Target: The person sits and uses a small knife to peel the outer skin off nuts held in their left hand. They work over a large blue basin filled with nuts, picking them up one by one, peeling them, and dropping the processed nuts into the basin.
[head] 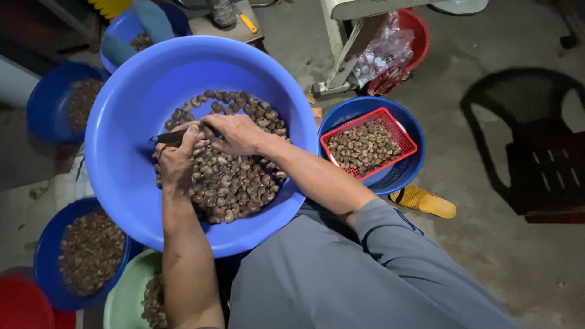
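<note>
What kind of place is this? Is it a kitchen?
Probably not a kitchen: more likely a small nut-shelling workplace on a bare concrete floor. The hands work over a big blue basin of brown nuts, with a red basket of more nuts nearby.

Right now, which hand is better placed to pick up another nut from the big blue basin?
Probably the right hand: it lies open on the nuts in the big blue basin, its fingers free. The left hand is closed around a dark knife, so it is occupied.
</note>
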